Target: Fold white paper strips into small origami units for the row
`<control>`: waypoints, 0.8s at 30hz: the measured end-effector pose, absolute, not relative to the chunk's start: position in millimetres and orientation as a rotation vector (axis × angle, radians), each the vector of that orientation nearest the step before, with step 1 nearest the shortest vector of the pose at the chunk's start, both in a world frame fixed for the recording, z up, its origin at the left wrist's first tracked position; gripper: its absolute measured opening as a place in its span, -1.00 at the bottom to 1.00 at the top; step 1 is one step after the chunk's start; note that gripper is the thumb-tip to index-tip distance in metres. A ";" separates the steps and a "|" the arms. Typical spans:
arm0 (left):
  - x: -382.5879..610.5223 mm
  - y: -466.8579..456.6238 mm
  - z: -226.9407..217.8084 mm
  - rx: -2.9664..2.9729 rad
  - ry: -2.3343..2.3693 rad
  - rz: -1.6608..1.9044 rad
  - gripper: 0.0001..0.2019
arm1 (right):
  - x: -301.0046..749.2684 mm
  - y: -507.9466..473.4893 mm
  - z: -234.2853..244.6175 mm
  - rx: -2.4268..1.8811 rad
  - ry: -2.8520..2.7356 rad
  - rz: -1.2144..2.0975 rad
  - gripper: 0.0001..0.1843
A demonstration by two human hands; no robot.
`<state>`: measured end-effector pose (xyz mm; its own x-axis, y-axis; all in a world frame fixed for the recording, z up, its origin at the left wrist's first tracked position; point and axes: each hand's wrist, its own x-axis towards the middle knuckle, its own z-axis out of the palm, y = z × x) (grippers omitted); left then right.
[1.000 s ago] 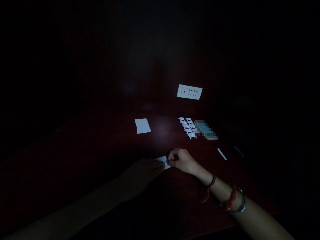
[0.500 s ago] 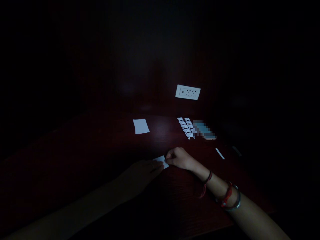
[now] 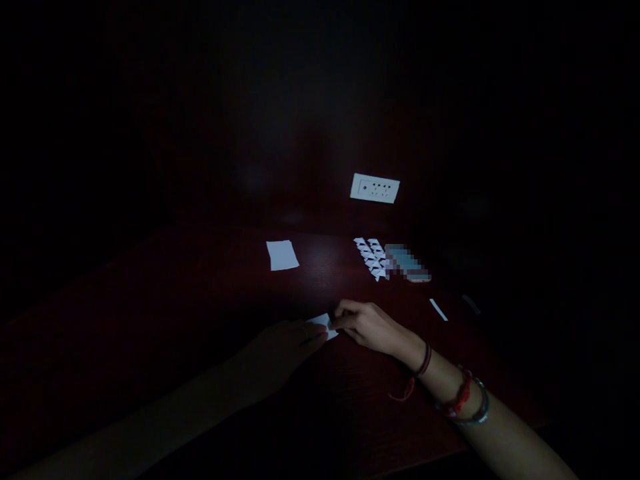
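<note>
A small white piece of paper [image 3: 323,320] lies on the dark red table in front of me. My left hand [image 3: 287,343], in deep shadow, reaches in from the left and holds this paper down, its fingers across the top. From the right comes my right hand [image 3: 373,325], with bracelets on the wrist and forearm. One of its fingertips touches the paper's right side, while the finger above it is bent and apart. The underside of the paper and the undersides of both hands are hidden.
White paper sheets [image 3: 283,255] lie further back. Two rows of folded white paper pieces [image 3: 370,257] rest beside a blurred-out phone [image 3: 407,262]. A narrow paper strip [image 3: 439,309] lies at the right. A socket panel [image 3: 375,189] is on the back wall.
My right hand has turned and shifted slightly right, its curled fingers now straighter and spread apart at the paper's edge. My left hand and the paper stay almost in place.
</note>
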<state>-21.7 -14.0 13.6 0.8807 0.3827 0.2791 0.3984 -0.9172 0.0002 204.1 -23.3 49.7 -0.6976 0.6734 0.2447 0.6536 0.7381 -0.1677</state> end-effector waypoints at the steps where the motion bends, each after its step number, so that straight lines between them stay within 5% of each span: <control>1: -21.7 -13.8 13.6 -2.992 -0.614 -0.426 -0.51 | 204.9 -23.8 50.0 -1.034 -2.683 0.061 -0.72; 16: -26.4 -14.8 5.6 -2.908 -0.650 -0.342 -0.47 | 209.1 -22.4 51.6 -1.031 -2.767 -0.047 -0.74; 24: -25.0 -19.4 8.4 -2.912 -0.699 -0.318 -0.39 | 210.3 -23.0 47.6 -1.041 -2.549 0.243 -0.74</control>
<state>-25.0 -19.4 8.4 0.8704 0.4335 0.2334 0.4609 -0.8841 -0.0767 210.3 -23.0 47.6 -0.6557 0.7026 0.2764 0.6377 0.7114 -0.2955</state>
